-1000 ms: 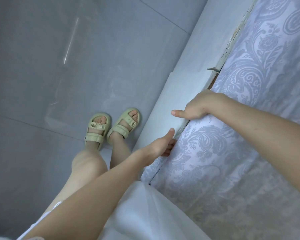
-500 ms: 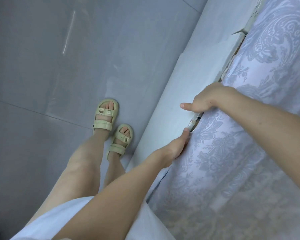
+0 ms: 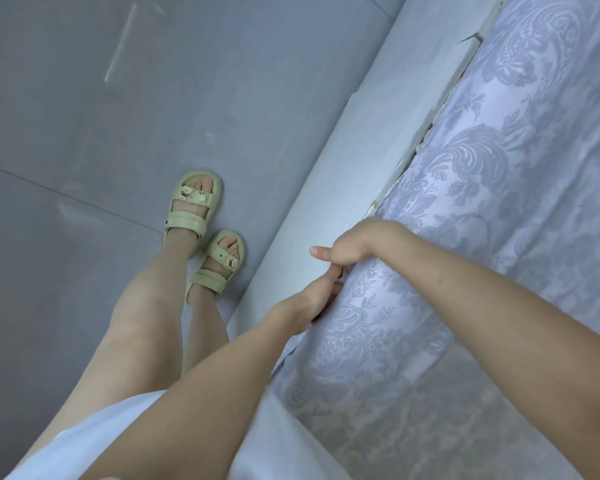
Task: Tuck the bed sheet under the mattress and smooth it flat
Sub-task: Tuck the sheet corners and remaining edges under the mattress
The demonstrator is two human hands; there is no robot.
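Observation:
A pale lilac bed sheet (image 3: 499, 237) with a floral paisley pattern covers the mattress on the right. Its edge runs diagonally along the white bed frame (image 3: 343, 150). My right hand (image 3: 347, 247) grips the sheet-covered mattress edge, with the fingers curled under out of sight and the thumb pointing left over the frame. Just below it, my left hand (image 3: 317, 299) pushes its fingers down into the gap between mattress and frame. Its fingertips are partly hidden and touch my right hand.
Grey tiled floor (image 3: 118, 133) fills the left. My feet in pale green sandals (image 3: 194, 202) stand close to the bed frame. Further up the edge, a cracked strip of the frame (image 3: 471, 39) shows beside the sheet.
My left hand has slid up along the mattress edge until it meets my right hand. My feet have stepped along the bed, and the view has shifted with them.

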